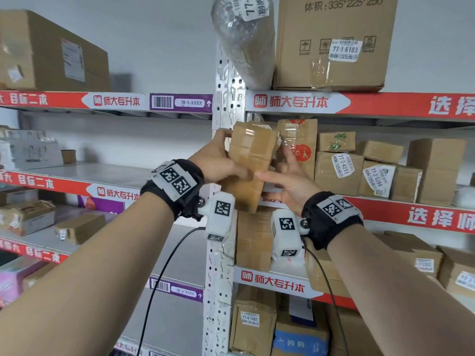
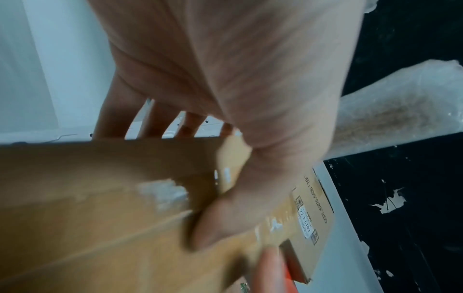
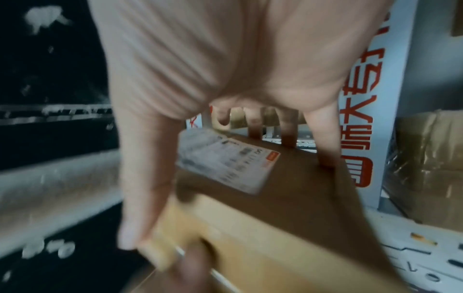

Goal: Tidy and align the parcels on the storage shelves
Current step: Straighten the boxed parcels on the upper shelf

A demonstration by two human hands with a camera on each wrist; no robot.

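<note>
Left hand: my left hand [image 1: 218, 160] grips the left side of the taped cardboard parcel [image 1: 250, 160], thumb over the front, fingers curled round the far edge.
Right hand: my right hand [image 1: 285, 181] holds the parcel's right side and lower edge, fingers spread along it.
Parcel: it is lifted and tilted, in front of the white perforated upright [image 1: 223, 80], at the left end of the middle right-hand shelf [image 1: 411, 214] (its shipping label faces my right wrist camera).
Neighbour: just right of it stands a tall box with red round stickers [image 1: 300, 147], then labelled cartons [image 1: 339, 173] in a row further right.
Step, as I judge it: square the parcel upright, slide it in between upright and stickered box, front flush with the row.
Care: I'd keep both grips firm and avoid nudging the stickered box.
Far: large carton [image 1: 334, 42] on the top shelf.
</note>
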